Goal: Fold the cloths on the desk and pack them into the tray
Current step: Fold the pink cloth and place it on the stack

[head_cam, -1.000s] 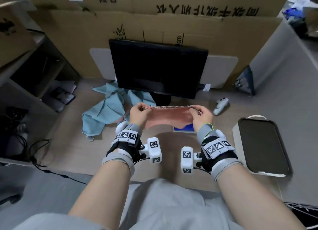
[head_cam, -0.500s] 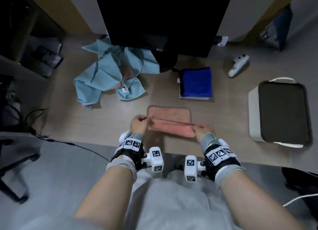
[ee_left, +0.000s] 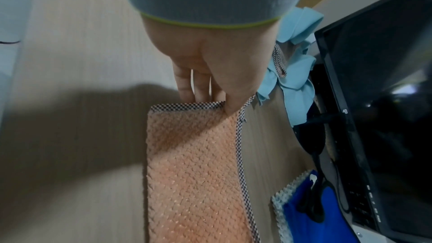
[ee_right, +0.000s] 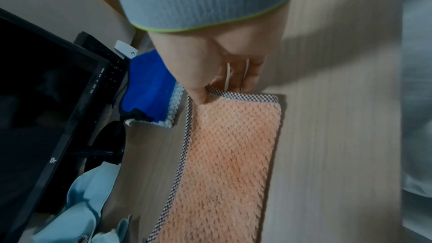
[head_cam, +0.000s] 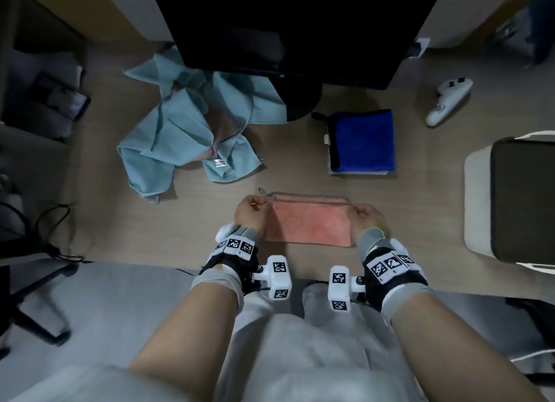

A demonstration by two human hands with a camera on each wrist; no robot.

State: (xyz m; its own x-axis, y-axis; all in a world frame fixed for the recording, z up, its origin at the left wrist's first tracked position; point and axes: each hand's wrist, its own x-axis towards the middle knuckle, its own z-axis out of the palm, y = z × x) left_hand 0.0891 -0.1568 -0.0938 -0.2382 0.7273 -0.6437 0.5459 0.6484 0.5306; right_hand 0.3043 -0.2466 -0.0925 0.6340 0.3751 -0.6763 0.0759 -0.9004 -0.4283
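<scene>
A pink cloth [head_cam: 309, 224] with checked trim lies doubled over on the desk near its front edge. My left hand [head_cam: 258, 204] pinches its far left corner, thumb on top [ee_left: 222, 104]. At the far right corner my right hand [head_cam: 360, 210] pinches the trim in the same manner [ee_right: 205, 95]. The pink cloth [ee_left: 194, 163] [ee_right: 229, 154] stretches flat between both hands. Beyond it lies a folded blue cloth [head_cam: 363, 140]. A crumpled light blue cloth [head_cam: 180, 131] sits at the far left. The dark tray [head_cam: 525, 197] stands at the right edge with nothing in it.
A black monitor [head_cam: 285, 26] and its stand rise behind the cloths. A white controller [head_cam: 449, 98] lies at the far right. Cables [head_cam: 57, 221] hang off the desk's left side, above a chair base [head_cam: 33, 317]. My lap is just below the desk edge.
Both hands lowered the pink cloth from the air onto the desk, then carried its trimmed edge away from me, doubling it over. The head view tilted downward.
</scene>
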